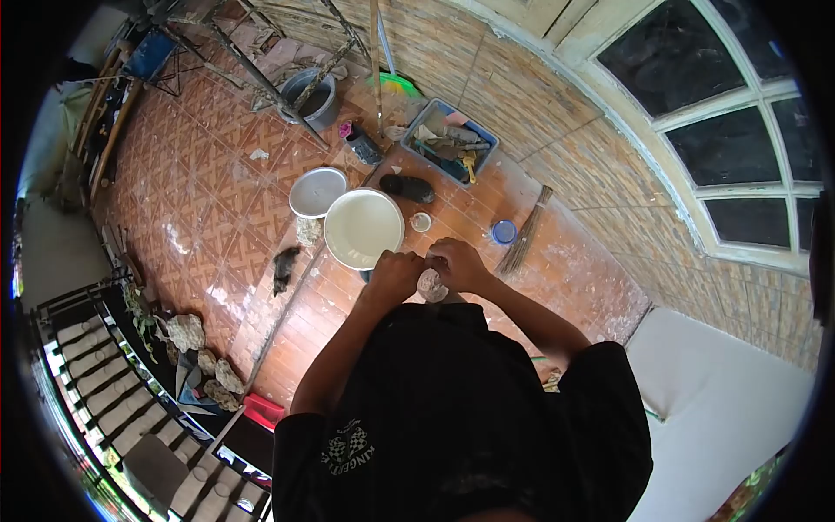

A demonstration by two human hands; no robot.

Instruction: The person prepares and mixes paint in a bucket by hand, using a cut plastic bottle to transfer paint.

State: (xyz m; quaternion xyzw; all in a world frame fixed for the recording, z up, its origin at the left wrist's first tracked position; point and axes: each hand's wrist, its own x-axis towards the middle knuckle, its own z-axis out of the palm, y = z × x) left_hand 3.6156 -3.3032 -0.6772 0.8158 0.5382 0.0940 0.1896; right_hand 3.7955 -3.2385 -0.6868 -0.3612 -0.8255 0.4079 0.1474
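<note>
A pale, pinkish-white, rounded lump [431, 286] sits just on the near side of the person's left hand [399, 274] and right hand [459, 264], close to the front of the black shirt [461, 391]. The left hand is curled with its knuckles up, and the right bends in to meet it, so the fingers of both gather at the lump's far edge. From where I stand they look to be pinching something there, but the fingertips are hidden; I can't tell what they grip, or what the lump is made of.

For work this fine, I'd say small, even finger movements serve best, one hand steadying while the other works, wrists loose. A large, round white bucket [327, 233] of pale, creamy stuff stands open to the left, so I'd favour holding the lump well clear of its rim. Footing deserves care too: on the glossy orange tiled floor [574, 261], a small, round white container [421, 222] and a round blue one [504, 231] lie farther off, with a brown stick broom [525, 232] at the right.
</note>
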